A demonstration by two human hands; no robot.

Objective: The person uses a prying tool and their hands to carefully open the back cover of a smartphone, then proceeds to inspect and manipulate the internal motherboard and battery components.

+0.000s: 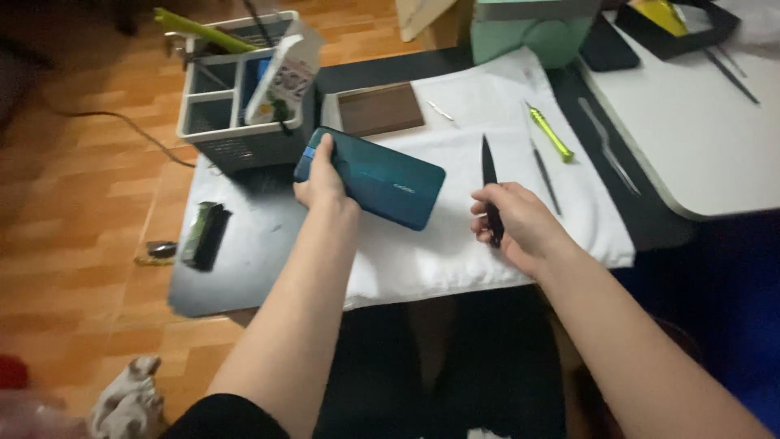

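My left hand (322, 184) grips one end of a dark teal smartphone (382, 177), held back side up over a white cloth (455, 244). My right hand (513, 221) is closed around a thin black pointed tool (489, 180) whose tip points away from me. The tool's tip is a short way right of the phone, not touching it.
A grey tool caddy (236, 106) stands at the back left on a dark mat (244, 260). A brown pad (380, 109), a yellow-green screwdriver (551, 132), tweezers (608, 146) and a thin probe (546, 175) lie nearby. A white table (699, 122) is at right, a black block (205, 236) at left.
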